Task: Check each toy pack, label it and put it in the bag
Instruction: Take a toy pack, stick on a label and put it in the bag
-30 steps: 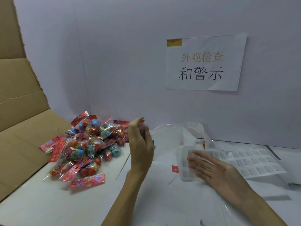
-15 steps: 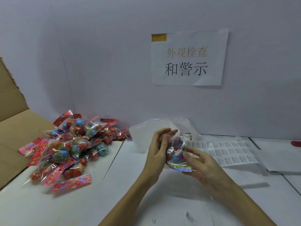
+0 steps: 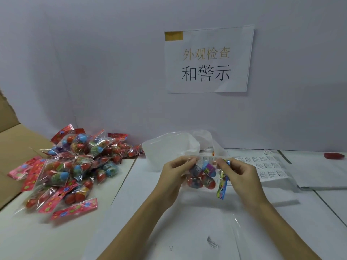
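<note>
While I hold the toy pack [image 3: 204,174] above the table [image 3: 187,222], left hand [image 3: 173,177] and right hand [image 3: 239,175] each pinch its top edge. Pile of packs [image 3: 75,166] lies left; bag [image 3: 169,147] behind; label sheet [image 3: 268,168] right. Bare table nearer me.

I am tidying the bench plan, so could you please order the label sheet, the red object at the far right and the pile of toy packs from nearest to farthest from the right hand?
From the right hand:
1. Label sheet, just beside it on the right.
2. Red object, at the far right edge.
3. Pile of toy packs, far left, beyond the left hand.
</note>
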